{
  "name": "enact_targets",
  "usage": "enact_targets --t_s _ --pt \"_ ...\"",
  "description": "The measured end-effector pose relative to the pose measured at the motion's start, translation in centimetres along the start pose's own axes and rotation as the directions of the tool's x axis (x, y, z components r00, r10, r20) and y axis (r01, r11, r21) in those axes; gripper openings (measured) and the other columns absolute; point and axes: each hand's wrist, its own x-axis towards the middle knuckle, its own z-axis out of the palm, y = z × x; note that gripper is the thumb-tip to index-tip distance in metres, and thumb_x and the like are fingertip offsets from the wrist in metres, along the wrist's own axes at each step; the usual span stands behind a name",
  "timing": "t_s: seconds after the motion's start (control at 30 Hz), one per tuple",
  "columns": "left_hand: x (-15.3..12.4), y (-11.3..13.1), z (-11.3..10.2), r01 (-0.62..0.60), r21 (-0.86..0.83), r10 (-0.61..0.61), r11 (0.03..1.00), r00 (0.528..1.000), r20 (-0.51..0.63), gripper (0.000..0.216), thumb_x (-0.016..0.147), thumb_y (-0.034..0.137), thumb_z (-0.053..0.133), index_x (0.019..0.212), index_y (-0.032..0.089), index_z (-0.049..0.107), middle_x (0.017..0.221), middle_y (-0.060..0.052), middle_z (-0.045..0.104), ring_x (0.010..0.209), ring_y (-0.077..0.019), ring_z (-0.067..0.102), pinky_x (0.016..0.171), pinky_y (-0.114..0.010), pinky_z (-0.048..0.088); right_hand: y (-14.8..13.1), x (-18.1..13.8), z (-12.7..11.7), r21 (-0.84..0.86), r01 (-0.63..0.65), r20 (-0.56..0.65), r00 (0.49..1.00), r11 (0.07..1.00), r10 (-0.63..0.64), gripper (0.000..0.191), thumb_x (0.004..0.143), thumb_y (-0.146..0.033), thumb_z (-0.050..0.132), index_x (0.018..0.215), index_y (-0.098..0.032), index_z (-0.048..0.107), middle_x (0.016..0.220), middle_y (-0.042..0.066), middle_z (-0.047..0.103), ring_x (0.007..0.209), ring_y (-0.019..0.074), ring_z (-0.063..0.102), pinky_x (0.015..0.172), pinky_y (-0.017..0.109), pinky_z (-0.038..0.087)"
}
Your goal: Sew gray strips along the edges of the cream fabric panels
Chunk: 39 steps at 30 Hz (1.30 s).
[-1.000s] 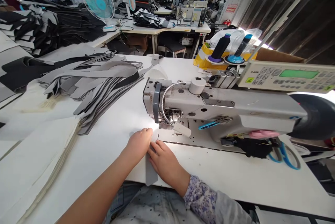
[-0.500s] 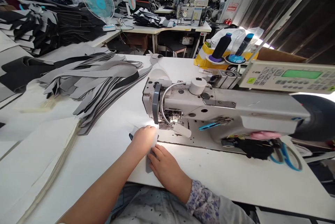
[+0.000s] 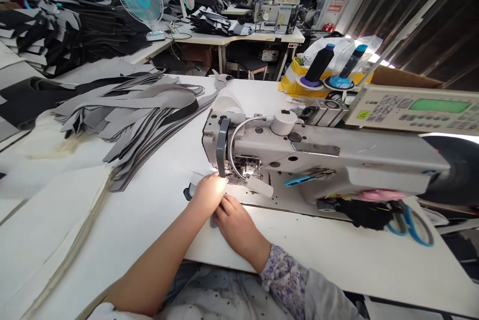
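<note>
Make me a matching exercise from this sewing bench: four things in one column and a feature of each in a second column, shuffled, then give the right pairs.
Things:
1. Beige control panel
2. Tall black thread cone
3. Grey fabric strips
4. Blue-handled scissors

Features:
A. Fanned out in a pile
B. Blue loop handles
C. Lit green display
D. Purple disc base

Pairs: 1-C, 2-D, 3-A, 4-B
</note>
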Motion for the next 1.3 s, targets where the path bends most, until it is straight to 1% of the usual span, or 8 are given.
enact_targets --t_s 0.17,0.47,0.63,0.7,0.8,1.03,1.2,1.3 --pt "-1.1 -2.7 0.4 -0.153 -0.046 0.144 0.987 0.977 -0.157 0.021 0.087 0.012 0.046 0.090 0.022 0.065 0.102 -0.005 0.065 0.093 -0.0198 0.058 0.080 -0.029 0.044 -0.1 -0.7 0.8 -0.062 0.032 -0.005 0.999 0.998 -0.033 0.033 0.089 -0.012 0.056 0.122 -0.011 0.060 0.130 0.016 0.055 0.127 0.0300 0.045 0.107 0.044 0.041" --pt "-0.7 -3.5 0.6 -0.250 0.034 0.252 0.968 0.965 -0.066 0.017 0.083 0.011 0.048 0.083 0.020 0.063 0.094 -0.008 0.064 0.092 -0.0222 0.055 0.065 -0.029 0.039 -0.3 -0.7 0.4 -0.067 0.013 -0.038 0.999 0.998 -0.016 0.031 0.093 -0.019 0.055 0.122 -0.011 0.061 0.130 0.014 0.057 0.123 0.0296 0.048 0.105 0.043 0.044" --pt "-2.4 -3.8 -0.4 -0.297 0.046 0.299 0.954 0.953 -0.040 0.048 0.077 0.003 0.047 0.120 0.022 0.056 0.112 -0.009 0.062 0.103 -0.0229 0.054 0.078 -0.031 0.041 -0.3 -0.6 0.2 -0.061 0.009 -0.027 1.000 0.998 -0.011 0.030 0.092 -0.017 0.054 0.121 -0.011 0.062 0.130 0.013 0.057 0.123 0.0294 0.048 0.105 0.043 0.044" --pt "-2.6 -3.8 -0.5 -0.318 0.051 0.319 0.947 0.947 -0.024 0.051 0.078 0.001 0.045 0.124 0.021 0.054 0.111 -0.009 0.062 0.102 -0.0231 0.055 0.080 -0.032 0.040 -0.3 -0.5 0.2 -0.059 0.010 -0.023 1.000 0.998 -0.011 0.031 0.091 -0.015 0.055 0.121 -0.012 0.062 0.129 0.014 0.057 0.123 0.0293 0.049 0.104 0.044 0.044" --pt "-2.0 -3.5 -0.4 -0.311 0.047 0.312 0.949 0.950 -0.009 0.040 0.081 0.002 0.044 0.114 0.020 0.059 0.100 -0.008 0.064 0.093 -0.0222 0.057 0.076 -0.031 0.039 -0.2 -0.3 0.1 -0.056 0.018 -0.009 1.000 0.998 -0.018 0.032 0.089 -0.012 0.056 0.121 -0.012 0.061 0.128 0.015 0.057 0.122 0.0290 0.049 0.104 0.044 0.044" --pt "-1.5 -2.3 0.7 -0.237 0.074 0.242 0.969 0.968 -0.067 0.029 0.085 0.006 0.044 0.105 0.017 0.062 0.096 -0.010 0.062 0.091 -0.0238 0.057 0.076 -0.034 0.040 0.3 0.1 0.7 -0.054 0.010 -0.047 0.999 0.998 -0.012 0.033 0.090 -0.010 0.055 0.122 -0.011 0.060 0.128 0.016 0.056 0.117 0.0281 0.049 0.101 0.042 0.044" --pt "-1.7 -2.1 1.0 -0.203 0.053 0.207 0.978 0.974 -0.094 0.031 0.085 0.007 0.045 0.107 0.017 0.063 0.094 -0.009 0.064 0.091 -0.0247 0.057 0.078 -0.036 0.041 0.6 0.7 1.5 -0.035 -0.060 -0.031 0.998 0.998 0.059 0.026 0.094 -0.011 0.050 0.116 -0.014 0.062 0.102 0.011 0.061 0.090 0.0225 0.055 0.082 0.037 0.051" --pt "-1.2 -2.1 1.1 -0.181 0.010 0.180 0.984 0.975 -0.127 0.026 0.084 0.007 0.046 0.098 0.018 0.065 0.091 -0.009 0.064 0.089 -0.0232 0.057 0.079 -0.034 0.042 0.9 0.9 1.7 -0.023 -0.052 -0.026 0.998 0.998 0.052 0.025 0.095 -0.013 0.050 0.117 -0.015 0.061 0.098 0.010 0.060 0.089 0.0222 0.054 0.081 0.036 0.051"
